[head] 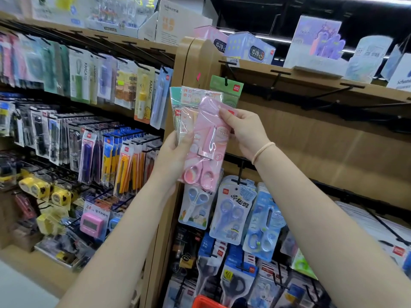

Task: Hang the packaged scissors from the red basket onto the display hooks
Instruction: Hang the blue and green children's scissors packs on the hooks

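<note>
A small fanned stack of packaged scissors is raised in front of the wooden display. My left hand (172,155) grips the stack from the left side. The front pack, pink scissors (205,150) in clear plastic, is pinched near its top right by my right hand (243,132). Behind it stand a pack with an orange-and-white card (186,101) and a green-edged one (174,96). A green pack (226,90) hangs on a hook (226,81) just above them. Empty black hooks (327,94) jut out to the right. The red basket (205,302) peeks in at the bottom edge.
Below my hands hang several blue and white scissor packs (231,216). The left bay holds pens, cutters and yellow tape measures (35,188) on hooks. Boxed clocks (250,52) stand on the top shelf. A long empty hook (387,227) sticks out at lower right.
</note>
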### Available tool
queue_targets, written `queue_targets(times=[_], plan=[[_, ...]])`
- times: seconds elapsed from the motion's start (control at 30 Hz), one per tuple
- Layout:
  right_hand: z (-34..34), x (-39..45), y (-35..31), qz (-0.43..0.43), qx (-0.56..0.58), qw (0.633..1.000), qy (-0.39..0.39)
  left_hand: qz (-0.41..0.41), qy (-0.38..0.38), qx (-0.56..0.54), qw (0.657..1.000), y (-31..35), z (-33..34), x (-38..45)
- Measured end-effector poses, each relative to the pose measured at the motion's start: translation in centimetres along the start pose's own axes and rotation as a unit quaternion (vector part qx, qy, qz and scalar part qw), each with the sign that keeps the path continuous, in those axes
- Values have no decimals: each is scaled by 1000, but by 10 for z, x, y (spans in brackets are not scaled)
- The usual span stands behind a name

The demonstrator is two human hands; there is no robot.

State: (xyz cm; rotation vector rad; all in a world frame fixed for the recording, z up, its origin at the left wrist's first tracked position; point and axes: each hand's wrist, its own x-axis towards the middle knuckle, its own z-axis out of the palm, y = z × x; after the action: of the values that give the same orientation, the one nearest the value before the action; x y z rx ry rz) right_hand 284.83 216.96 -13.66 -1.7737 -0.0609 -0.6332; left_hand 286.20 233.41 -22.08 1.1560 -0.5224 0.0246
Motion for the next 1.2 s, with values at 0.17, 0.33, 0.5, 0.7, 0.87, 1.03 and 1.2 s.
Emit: queue_targets(times=[0.17, 0.33, 0.5, 0.7, 0.87, 1.03, 1.2], plan=[[5, 2, -2, 4, 1, 1000, -11, 10, -7, -31, 999, -2, -7, 0], [5, 5, -5, 10, 7, 998, 67, 36, -1, -10, 999, -5, -14, 0], [-2, 21, -14, -2, 12, 995, 96, 80, 48, 49, 994, -10, -22, 1], [1, 47, -33, -67, -69, 985, 141, 99, 70, 58, 991, -10, -23, 4], [6, 62, -36, -83, -86, 980, 160, 109, 85, 55, 989, -14, -28, 6], [7, 66, -33, -82, -84, 978, 171, 107, 77, 42, 990, -15, -30, 6], [7, 68, -36, -78, -92, 975, 187, 97, 69, 20, 993, -14, -29, 5]])
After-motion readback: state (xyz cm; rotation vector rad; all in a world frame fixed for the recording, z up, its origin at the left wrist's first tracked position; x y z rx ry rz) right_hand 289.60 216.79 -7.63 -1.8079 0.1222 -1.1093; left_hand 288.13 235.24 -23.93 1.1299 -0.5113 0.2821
